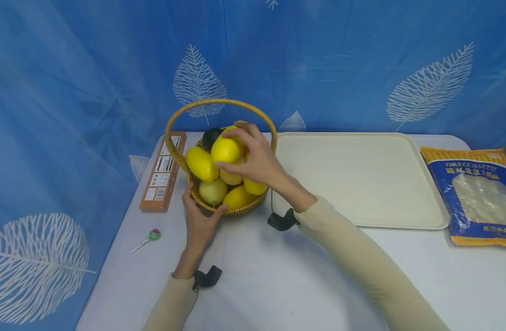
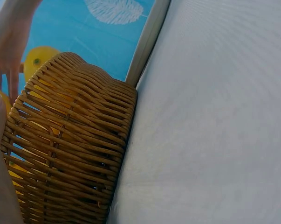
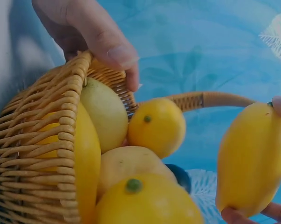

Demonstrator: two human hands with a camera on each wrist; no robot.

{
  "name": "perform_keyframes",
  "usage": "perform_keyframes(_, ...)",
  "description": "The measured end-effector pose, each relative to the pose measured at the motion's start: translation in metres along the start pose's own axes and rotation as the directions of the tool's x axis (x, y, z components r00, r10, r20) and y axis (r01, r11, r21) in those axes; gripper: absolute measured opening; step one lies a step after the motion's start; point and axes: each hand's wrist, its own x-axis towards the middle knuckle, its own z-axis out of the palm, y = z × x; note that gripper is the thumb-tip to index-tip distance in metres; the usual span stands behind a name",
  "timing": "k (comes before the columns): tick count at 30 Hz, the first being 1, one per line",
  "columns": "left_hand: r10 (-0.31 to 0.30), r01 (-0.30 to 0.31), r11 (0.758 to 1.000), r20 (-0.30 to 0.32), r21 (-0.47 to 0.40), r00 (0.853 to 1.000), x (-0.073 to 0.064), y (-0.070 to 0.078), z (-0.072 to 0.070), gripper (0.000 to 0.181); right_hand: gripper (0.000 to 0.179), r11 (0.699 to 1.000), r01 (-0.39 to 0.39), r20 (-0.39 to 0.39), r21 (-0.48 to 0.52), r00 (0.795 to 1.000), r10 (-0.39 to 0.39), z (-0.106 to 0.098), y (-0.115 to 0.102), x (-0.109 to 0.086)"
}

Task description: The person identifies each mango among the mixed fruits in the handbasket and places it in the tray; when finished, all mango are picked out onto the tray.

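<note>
Yellow and oblong, a lemon-shaped fruit [image 1: 226,151] sits pinched over the wicker basket [image 1: 245,210] in the right hand [image 1: 259,160], which reaches in from lower right, thumb and fingers parted by the fruit's length. The right wrist view shows its long axis nearly upright, green-tipped end up. The left hand [image 1: 201,223] spreads widely, thumb and fingers against the basket's near-left side.

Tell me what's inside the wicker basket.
Yellow fruits, a pale green fruit and a partly hidden dark thing show in the wicker basket; whatever lies beneath them is covered.
</note>
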Motion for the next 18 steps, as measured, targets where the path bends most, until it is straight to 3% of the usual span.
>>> perform_keyframes(6, 0.017, -0.017, 1.000, -0.014, -0.002, 1.000, 0.001, -0.001, 0.001, 0.100, 0.059, 0.987, 0.150, -0.041, 0.049, 0.988, -0.148, -0.023, -0.008, -0.019)
perform_keyframes(12, 0.011, -0.011, 1.000, -0.015, 0.000, 1.000, 0.002, -0.001, 0.000, 0.101, 0.061, 0.944, 0.328, -0.113, 0.045, 0.940, -0.321, -0.052, -0.014, -0.039)
perform_keyframes(15, -0.002, 0.002, 1.000, -0.010, -0.006, 1.000, 0.002, -0.001, 0.000, 0.101, 0.065, 0.928, 0.370, -0.165, 0.038, 0.919, -0.359, -0.066, -0.012, -0.047)
perform_keyframes(18, -0.004, 0.004, 1.000, -0.006, -0.015, 1.000, 0.002, -0.001, 0.001, 0.101, 0.065, 0.928, 0.366, -0.231, 0.071, 0.911, -0.342, -0.078, -0.005, -0.054)
